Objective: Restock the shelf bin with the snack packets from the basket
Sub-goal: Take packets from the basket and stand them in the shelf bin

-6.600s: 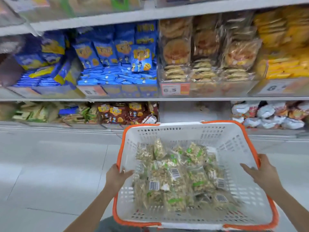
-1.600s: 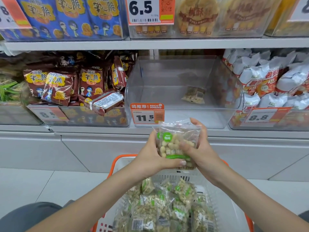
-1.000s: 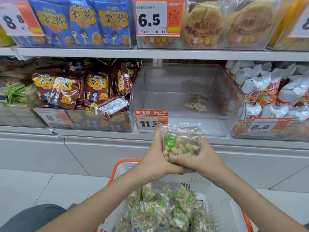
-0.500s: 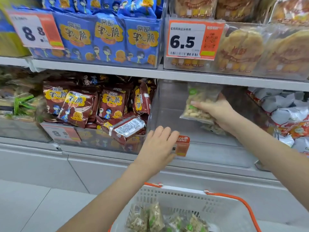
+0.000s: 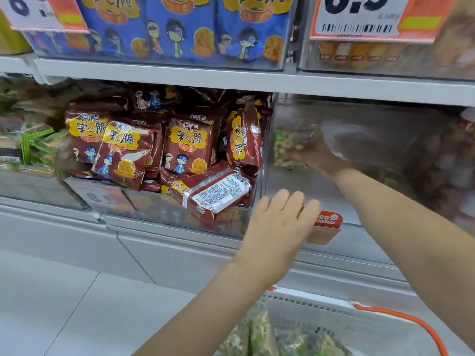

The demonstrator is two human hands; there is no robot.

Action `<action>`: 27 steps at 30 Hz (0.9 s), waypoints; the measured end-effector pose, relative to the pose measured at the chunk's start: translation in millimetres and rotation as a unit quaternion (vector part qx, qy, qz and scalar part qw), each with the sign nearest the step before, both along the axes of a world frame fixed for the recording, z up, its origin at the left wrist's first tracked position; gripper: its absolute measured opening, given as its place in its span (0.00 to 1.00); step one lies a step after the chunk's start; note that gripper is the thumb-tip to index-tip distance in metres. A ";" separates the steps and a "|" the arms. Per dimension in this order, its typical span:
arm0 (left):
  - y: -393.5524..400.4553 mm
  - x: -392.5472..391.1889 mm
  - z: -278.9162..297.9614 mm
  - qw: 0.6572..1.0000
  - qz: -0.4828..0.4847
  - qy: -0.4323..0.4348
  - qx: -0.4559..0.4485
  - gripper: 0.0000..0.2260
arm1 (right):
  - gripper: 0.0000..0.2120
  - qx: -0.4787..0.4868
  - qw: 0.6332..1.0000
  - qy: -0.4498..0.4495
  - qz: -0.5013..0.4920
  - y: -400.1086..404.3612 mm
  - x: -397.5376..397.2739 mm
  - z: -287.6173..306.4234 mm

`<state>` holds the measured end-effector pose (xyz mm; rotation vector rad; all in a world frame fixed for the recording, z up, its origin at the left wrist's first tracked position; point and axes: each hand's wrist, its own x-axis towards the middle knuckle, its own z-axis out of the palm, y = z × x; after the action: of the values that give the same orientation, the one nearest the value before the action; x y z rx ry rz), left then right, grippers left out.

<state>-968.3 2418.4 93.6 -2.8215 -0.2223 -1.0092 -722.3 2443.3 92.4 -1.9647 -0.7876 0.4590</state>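
Observation:
The clear shelf bin [image 5: 365,206] sits on the lower shelf, right of centre. My right hand [image 5: 312,150] is deep inside it, blurred, shut on a clear snack packet [image 5: 289,147] of pale nuts with a green label, close to the bin's left wall. My left hand [image 5: 280,222] rests on the bin's front rim, fingers over the edge beside an orange price tag [image 5: 326,224]. The white basket [image 5: 331,314] with an orange handle stands at the bottom right, with several more packets [image 5: 259,337] in it.
A bin of dark red snack bags [image 5: 159,150] stands left of the clear bin, one bag [image 5: 218,194] leaning over its front. Blue bags [image 5: 185,29] and a large price label [image 5: 359,16] fill the shelf above. Pale floor tiles lie at the lower left.
My right hand has carried the packet further back and lower in the bin. My left hand stays on the front rim. The view has moved closer to the shelf.

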 end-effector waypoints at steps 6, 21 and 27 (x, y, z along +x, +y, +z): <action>-2.1 0.4 -0.5 1.000 0.010 0.019 -0.017 0.32 | 0.48 -0.014 0.997 -0.048 -0.062 -0.4 6.9 -9.2; -3.8 -0.7 1.8 1.000 0.010 0.014 -0.019 0.30 | 0.37 0.018 0.978 -0.206 0.028 -11.4 16.3 -12.1; -3.6 -0.7 1.6 1.000 0.011 0.017 -0.022 0.29 | 0.38 0.047 0.979 -0.201 0.003 -11.3 6.6 -14.5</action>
<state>-969.0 2414.8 95.2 -2.8664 -0.2737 -0.9635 -715.6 2432.0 77.8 -1.9912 -1.0451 0.0213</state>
